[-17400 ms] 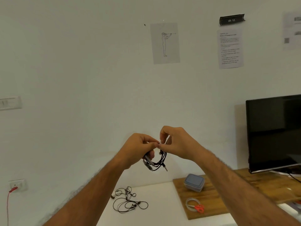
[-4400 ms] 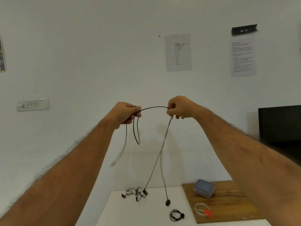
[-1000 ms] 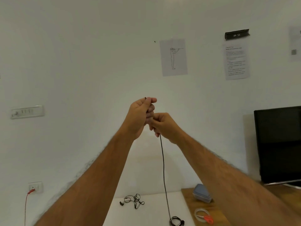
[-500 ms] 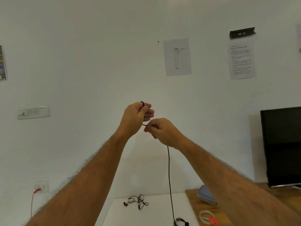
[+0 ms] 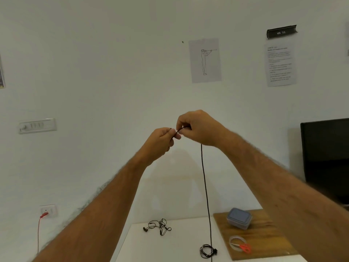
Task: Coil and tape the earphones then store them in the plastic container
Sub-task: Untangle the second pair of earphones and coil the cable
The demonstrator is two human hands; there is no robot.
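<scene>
Both hands are raised near the centre of the frame, close together against the white wall. The left hand has its fingers curled around one end of a black earphone cable, and the right hand pinches the same cable between thumb and fingers just beside it. A short stretch of cable bridges the two hands; from under the right hand the rest hangs straight down to the bottom edge of the frame.

Lower centre, a white table carries a loose tangle of earphones and, nearer the bottom edge, a small coiled set just beside the hanging cable. At lower right a wooden board holds the plastic container, its grey-blue lid on; its contents cannot be made out. Below it on the board lie a roll of clear tape and red-handled scissors, touching or overlapping. A dark monitor stands at the right edge.
</scene>
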